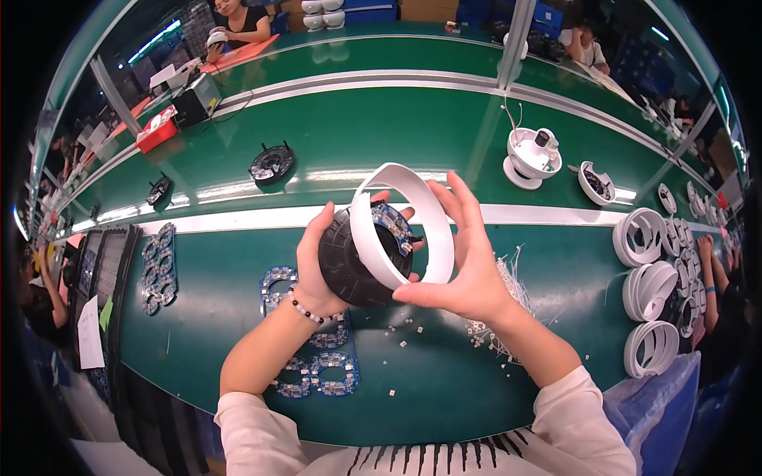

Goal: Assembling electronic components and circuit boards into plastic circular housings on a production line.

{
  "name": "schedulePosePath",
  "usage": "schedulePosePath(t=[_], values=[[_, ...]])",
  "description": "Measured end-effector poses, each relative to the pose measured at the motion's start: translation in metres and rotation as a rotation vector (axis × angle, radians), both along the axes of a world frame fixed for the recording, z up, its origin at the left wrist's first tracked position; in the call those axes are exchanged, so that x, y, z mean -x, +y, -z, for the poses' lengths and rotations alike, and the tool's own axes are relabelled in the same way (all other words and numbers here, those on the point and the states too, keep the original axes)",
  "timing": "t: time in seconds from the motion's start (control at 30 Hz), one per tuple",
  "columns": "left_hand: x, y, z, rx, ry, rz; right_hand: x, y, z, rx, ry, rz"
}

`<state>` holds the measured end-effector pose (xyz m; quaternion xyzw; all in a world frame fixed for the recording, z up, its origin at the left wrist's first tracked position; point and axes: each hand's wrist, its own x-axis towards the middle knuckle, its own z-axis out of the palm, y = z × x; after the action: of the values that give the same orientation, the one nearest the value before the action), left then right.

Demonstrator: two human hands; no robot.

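Left hand [312, 278] cupping a black base [349, 274], right hand [474, 278] pinching a white ring [438, 230], fitting is apparently being attempted, alignment needed.

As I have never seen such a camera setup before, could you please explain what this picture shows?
This single picture comes from the left of two wide fisheye cameras worn on a person's head, looking down, so straight edges bend toward the rim. There is no robot, only the person's two bare hands. The left hand holds a black round part with a blue circuit board on it. The right hand holds a white ring in front of that part. On the green bench lie more blue boards, small pale pieces and thin white strands, with white rings at the right. Farther off stands an open white housing.
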<state>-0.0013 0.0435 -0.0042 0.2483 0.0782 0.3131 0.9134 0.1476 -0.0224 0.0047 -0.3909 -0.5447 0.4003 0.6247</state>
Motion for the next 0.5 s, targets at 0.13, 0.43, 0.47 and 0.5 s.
schedulePosePath(t=[0.13,0.43,0.47,0.5], values=[[0.007,0.007,0.005,0.027,0.133,-0.017,0.006,-0.007,0.005,-0.02,-0.454,0.039],[0.0,0.009,0.013,0.105,0.172,-0.067,0.004,-0.005,0.005,-0.151,-0.808,0.143],[0.001,0.011,0.014,0.092,0.151,-0.077,0.002,-0.004,0.003,-0.167,-0.82,0.152],[0.003,0.011,0.015,0.079,0.13,-0.086,0.001,-0.003,0.0,-0.183,-0.832,0.162]])
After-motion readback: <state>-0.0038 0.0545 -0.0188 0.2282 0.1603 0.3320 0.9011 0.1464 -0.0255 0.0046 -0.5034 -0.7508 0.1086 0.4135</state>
